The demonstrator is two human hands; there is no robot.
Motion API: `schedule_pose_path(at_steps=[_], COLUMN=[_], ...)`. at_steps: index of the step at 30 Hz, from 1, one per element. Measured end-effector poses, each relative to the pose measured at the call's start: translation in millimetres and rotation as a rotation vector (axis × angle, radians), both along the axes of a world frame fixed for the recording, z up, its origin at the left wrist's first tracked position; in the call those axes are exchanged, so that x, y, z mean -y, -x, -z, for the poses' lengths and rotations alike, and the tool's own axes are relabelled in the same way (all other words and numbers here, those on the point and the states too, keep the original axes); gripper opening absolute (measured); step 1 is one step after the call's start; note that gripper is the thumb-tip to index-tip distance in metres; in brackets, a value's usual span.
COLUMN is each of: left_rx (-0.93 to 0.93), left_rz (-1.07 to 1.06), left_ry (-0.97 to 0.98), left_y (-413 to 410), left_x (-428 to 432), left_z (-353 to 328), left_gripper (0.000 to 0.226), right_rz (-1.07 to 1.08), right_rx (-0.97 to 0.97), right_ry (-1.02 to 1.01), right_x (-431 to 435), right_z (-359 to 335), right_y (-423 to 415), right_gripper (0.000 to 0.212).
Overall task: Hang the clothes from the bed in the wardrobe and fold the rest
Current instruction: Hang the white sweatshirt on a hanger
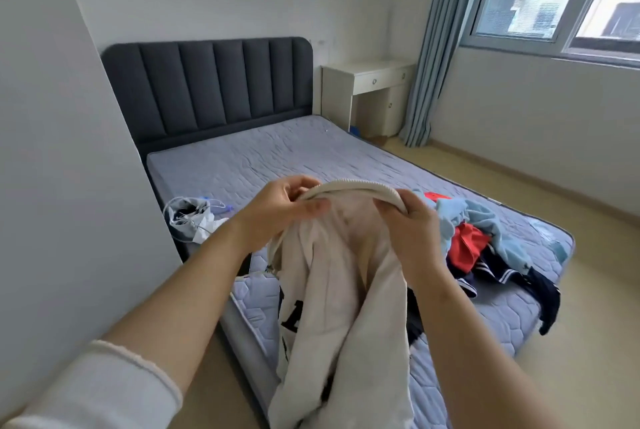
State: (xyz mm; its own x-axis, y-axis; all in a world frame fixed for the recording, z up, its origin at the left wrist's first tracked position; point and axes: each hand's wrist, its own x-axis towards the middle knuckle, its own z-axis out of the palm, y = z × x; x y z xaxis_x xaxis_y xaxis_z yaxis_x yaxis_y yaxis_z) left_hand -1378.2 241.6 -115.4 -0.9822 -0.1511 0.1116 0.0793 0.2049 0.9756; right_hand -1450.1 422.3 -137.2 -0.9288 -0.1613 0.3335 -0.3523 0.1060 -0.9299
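Bedroom | left hand (277,210) and right hand (412,220) grasp cream garment's (332,290) ribbed edge above bed (277,158) | body hangs lengthwise below

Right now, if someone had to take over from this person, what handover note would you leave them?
Left hand: grips the ribbed edge of the cream garment, fingers curled round it.
Right hand: grips the same ribbed edge further along; the garment hangs down above the foot of the bed.
Pile of clothes: light blue, red and navy pieces, loose on the mattress to the right.
Grey drawstring item: lies at the left edge of the mattress.
Done: nothing visibly folded; no wardrobe or hanger in view.
Left: hang or fold the cream garment, then work through the pile and the grey item.
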Motion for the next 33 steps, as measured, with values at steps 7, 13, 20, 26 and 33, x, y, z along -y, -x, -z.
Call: schedule_pose_path(at_steps=[7,13,20,26,33], left_rx=[0.181,0.231,0.198,0.193,0.183], left_rz=[-0.204,-0.067,-0.161,-0.121,-0.102], left_ry=[-0.150,-0.067,-0.540,-0.649,-0.600], left_y=[-13,-15,-16,-11,-14], left_x=[-1,3,9,0,12], left_z=[72,71,78,80,73], left_gripper=[0.022,0.022,0.016,0.003,0.022], right_rz=[-0.036,0.031,-0.088,-0.335,0.054], right_rx=[0.279,0.383,0.614,0.754,0.645], right_ry=[-0.365,-0.871,-0.810,-0.491,-0.135], right_x=[-8,-12,-28,-13,1], right_z=[73,91,125,139,114], right_y=[-11,-16,-22,-38,-11], right_gripper=[0.016,0.008,0.072,0.045,0.011])
